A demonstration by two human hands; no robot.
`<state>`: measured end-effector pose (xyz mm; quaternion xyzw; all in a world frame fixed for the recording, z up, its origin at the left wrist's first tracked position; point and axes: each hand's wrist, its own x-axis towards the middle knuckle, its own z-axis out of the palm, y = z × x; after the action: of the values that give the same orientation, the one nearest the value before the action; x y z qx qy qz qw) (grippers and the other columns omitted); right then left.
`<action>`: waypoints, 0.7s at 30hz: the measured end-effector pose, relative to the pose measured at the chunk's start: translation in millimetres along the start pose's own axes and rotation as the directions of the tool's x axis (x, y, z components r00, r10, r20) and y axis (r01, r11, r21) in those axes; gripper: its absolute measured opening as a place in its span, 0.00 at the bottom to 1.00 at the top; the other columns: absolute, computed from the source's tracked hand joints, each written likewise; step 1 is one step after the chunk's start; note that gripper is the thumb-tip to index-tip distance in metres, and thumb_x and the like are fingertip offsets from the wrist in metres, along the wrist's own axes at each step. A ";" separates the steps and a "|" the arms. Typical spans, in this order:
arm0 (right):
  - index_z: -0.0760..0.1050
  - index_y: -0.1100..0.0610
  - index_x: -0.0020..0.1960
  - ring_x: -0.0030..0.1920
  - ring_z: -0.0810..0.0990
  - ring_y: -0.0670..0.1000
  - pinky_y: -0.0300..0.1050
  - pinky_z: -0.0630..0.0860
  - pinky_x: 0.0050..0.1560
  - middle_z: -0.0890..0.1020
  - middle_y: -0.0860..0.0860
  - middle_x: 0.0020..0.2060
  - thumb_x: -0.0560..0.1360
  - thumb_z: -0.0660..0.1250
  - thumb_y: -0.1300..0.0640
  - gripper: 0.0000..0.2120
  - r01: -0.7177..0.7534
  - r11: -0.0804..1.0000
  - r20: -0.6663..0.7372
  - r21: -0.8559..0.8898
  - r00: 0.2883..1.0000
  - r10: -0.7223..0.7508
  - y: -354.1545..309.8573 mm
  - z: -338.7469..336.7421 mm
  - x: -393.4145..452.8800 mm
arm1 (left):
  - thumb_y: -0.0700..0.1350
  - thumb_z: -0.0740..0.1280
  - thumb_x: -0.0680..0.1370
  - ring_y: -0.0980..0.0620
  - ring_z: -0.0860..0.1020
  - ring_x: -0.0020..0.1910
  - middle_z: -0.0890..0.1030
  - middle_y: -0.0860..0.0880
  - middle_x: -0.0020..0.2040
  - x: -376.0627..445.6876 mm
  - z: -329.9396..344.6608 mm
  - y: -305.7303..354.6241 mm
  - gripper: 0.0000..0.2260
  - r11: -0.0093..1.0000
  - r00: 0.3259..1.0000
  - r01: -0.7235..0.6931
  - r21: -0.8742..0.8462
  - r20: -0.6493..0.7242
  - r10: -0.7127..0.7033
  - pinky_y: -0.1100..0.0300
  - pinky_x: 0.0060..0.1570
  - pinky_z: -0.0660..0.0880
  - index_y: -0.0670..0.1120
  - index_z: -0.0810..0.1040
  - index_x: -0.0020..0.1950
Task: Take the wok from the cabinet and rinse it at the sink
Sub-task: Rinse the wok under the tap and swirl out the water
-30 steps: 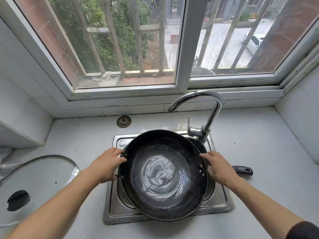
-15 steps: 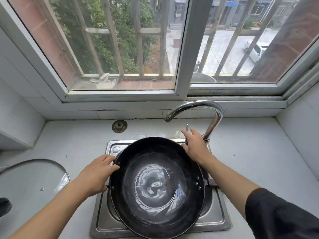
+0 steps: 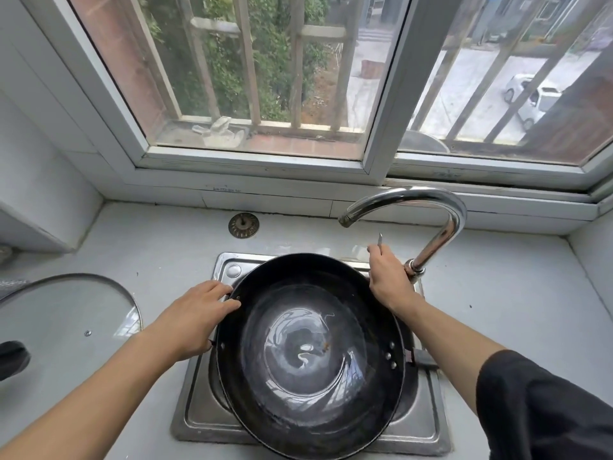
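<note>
The black wok lies across the steel sink, with a shallow pool of water swirling in its bottom. My left hand grips the wok's left rim at the small side handle. My right hand is at the back right of the wok, its fingers curled round the thin lever of the chrome tap. The tap's spout curves over the wok's far edge and no water runs from it. The wok's long black handle sticks out to the right, partly hidden by my right forearm.
A glass lid with a black knob lies on the grey counter at the left. A round metal strainer plug sits on the counter behind the sink. A barred window runs along the back. A tiled wall closes the right side.
My right hand left the wok's right rim, moved to the back and took hold of the tap lever. The left hand has stayed on the left rim. The view has shifted left.
</note>
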<state>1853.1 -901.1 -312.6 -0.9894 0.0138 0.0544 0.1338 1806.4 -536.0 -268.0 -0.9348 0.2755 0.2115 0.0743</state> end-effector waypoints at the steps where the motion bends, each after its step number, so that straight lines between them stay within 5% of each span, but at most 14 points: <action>1: 0.68 0.62 0.57 0.48 0.74 0.60 0.53 0.74 0.50 0.72 0.59 0.52 0.70 0.61 0.74 0.17 0.002 1.000 0.000 -0.006 1.000 -0.002 -0.5 0.0 0.4 | 0.48 0.72 0.71 0.50 0.56 0.76 0.59 0.51 0.77 -0.1 0.1 0.1 0.36 1.000 1.000 0.000 0.000 -0.002 0.000 0.57 0.71 0.63 0.57 0.61 0.76; 14: 0.69 0.62 0.57 0.47 0.74 0.60 0.45 0.63 0.42 0.73 0.60 0.52 0.69 0.62 0.75 0.19 0.022 0.995 -0.032 -0.097 0.999 -0.025 2.3 5.6 1.7 | 0.49 0.74 0.69 0.50 0.57 0.75 0.61 0.51 0.76 2.3 2.4 -0.6 0.38 1.000 1.000 0.004 -0.006 -0.008 -0.004 0.57 0.71 0.63 0.57 0.61 0.76; 21: 0.68 0.62 0.58 0.48 0.74 0.60 0.49 0.69 0.46 0.73 0.60 0.52 0.69 0.62 0.76 0.20 0.030 0.995 -0.033 -0.100 0.999 -0.033 3.0 5.7 1.9 | 0.48 0.73 0.69 0.50 0.57 0.75 0.61 0.51 0.76 1.7 2.8 -0.6 0.37 1.000 1.000 0.006 -0.005 -0.009 -0.006 0.57 0.71 0.64 0.56 0.62 0.76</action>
<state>1854.3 -902.5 -319.1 -0.9957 -0.0022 0.0355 0.0850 1806.9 -535.5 -271.2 -0.9368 0.2725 0.2077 0.0713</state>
